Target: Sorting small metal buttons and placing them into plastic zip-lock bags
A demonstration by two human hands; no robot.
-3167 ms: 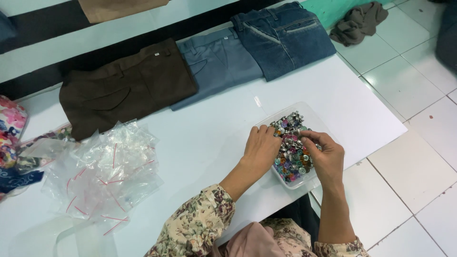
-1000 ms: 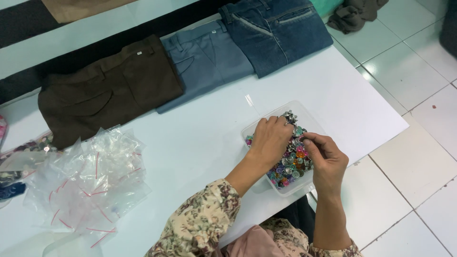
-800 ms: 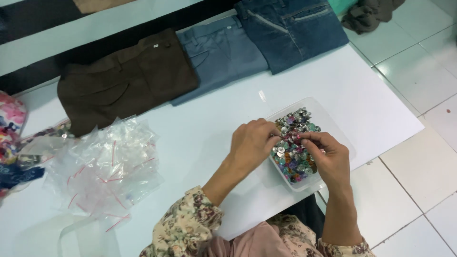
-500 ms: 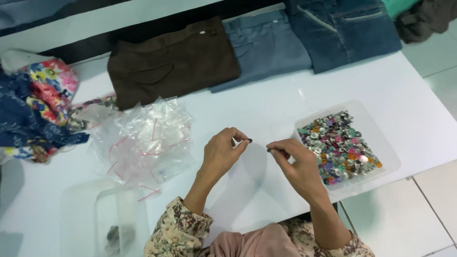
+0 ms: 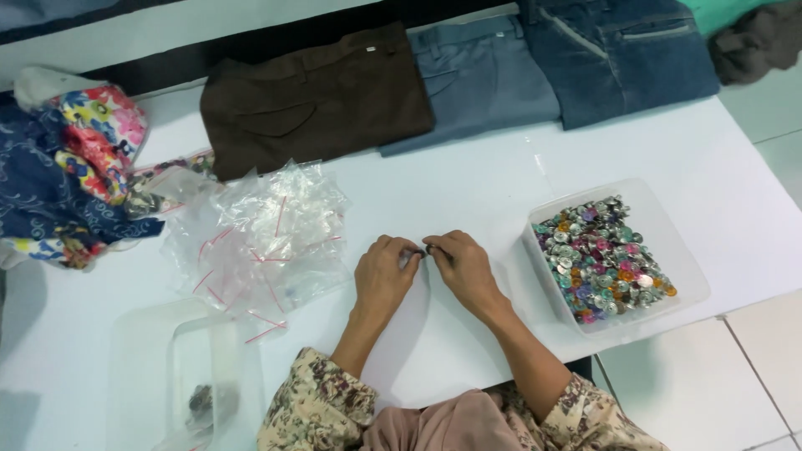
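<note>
I am pinching a small dark button between the fingertips of my left hand and my right hand, both closing narrowly on it where they meet — the piece is too small to say more than that it looks round and dark. Both hands are hovering low over the white table, knuckles up, thumbs tucked toward each other, near the table's front edge.

Just to the right of my right hand, a clear plastic tray is sitting on the table, holding a heap of small shiny buttons in silver, pink, orange and teal. To the left of my left hand, a loose pile of small clear zip bags with red seal strips is lying crumpled. Nearer the front left corner, a clear lidded container is resting with something small and dark inside.

Along the far edge, three folded pairs of trousers are lying side by side — brown trousers, grey-blue jeans and dark blue jeans. At the far left, a bundle of floral fabric is bunching up in blue, red and yellow.
</note>
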